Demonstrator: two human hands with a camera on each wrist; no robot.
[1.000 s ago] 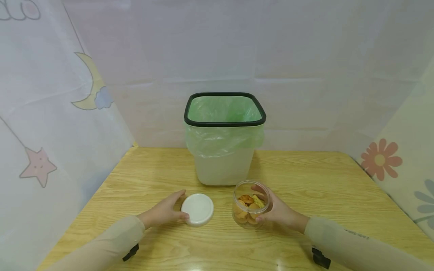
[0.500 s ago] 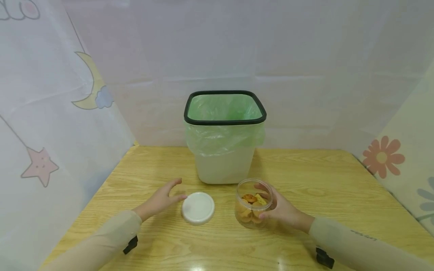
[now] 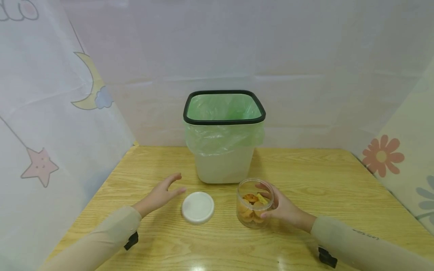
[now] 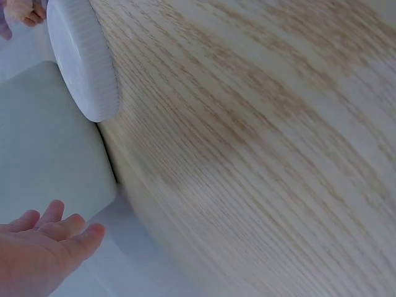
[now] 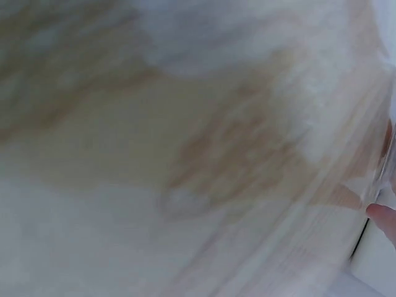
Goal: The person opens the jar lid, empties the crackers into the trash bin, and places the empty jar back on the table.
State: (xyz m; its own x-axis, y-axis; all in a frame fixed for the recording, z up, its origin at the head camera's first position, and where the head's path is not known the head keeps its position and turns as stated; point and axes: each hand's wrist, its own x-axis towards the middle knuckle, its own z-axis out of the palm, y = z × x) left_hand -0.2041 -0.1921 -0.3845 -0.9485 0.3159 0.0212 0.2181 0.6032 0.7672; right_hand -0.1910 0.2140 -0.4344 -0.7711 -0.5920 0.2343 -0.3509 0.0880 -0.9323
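Jar (image 3: 249, 224) — right hand (image 3: 284, 207) grasping its right side; left hand (image 3: 160, 195) released, well apart — lid (image 3: 198, 207) between.

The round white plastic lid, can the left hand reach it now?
Probably yes: the left hand holds nothing, is close beside the lid, and nothing shows between them.

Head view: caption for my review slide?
Right grip around a lidless jar of cookies, left grip empty near the white lid, lined bin behind.
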